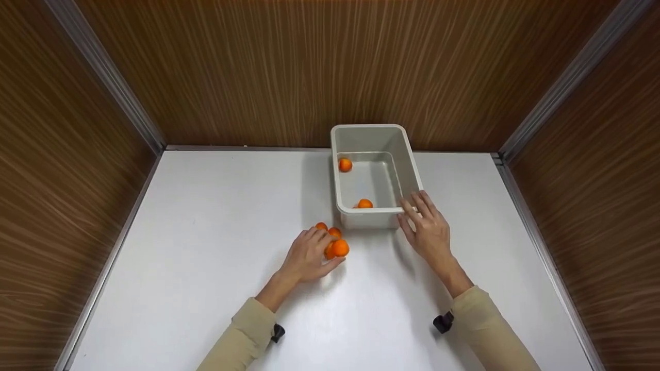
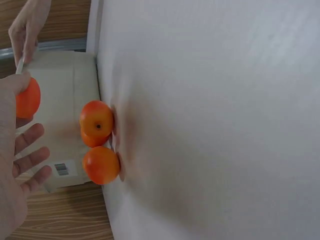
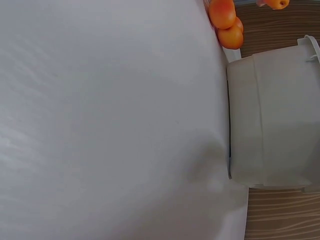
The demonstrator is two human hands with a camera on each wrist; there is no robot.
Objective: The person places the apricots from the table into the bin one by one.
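- Head view: the left hand [image 1: 308, 255] curls its fingers and thumb round an orange fruit [image 1: 339, 248], held just above the white table [image 1: 216, 232] a little in front of the grey bin [image 1: 407, 170].
- Two loose fruits [image 1: 335, 232] lie on the table just behind that hand, near the bin's near left corner.
- The right hand [image 1: 429, 231] has its fingers straight, the fingertips [image 1: 412, 205] resting on the bin's near right corner; it holds nothing.
- Two more fruits lie inside the bin: one by the far left wall [image 1: 345, 165], one against the near wall [image 1: 365, 204].
- Wood-grain walls [image 1: 258, 67] close in the table on three sides.
- Left wrist view: the thumb side of the left hand [image 2: 12, 165] presses the held fruit [image 2: 27, 99], while the lower fingers [image 2: 31, 161] spread loosely. The loose fruits [image 2: 97, 122] sit touching one another on the table [image 2: 215, 120], with the bin's outer wall [image 2: 60, 100] beyond them.
- Right wrist view: the right hand itself is out of sight. The bin's outer wall [image 3: 272, 120] stands on the table [image 3: 110, 120], and the loose fruits [image 3: 223, 15] lie beyond its corner, the held fruit [image 3: 272, 4] at the top edge.
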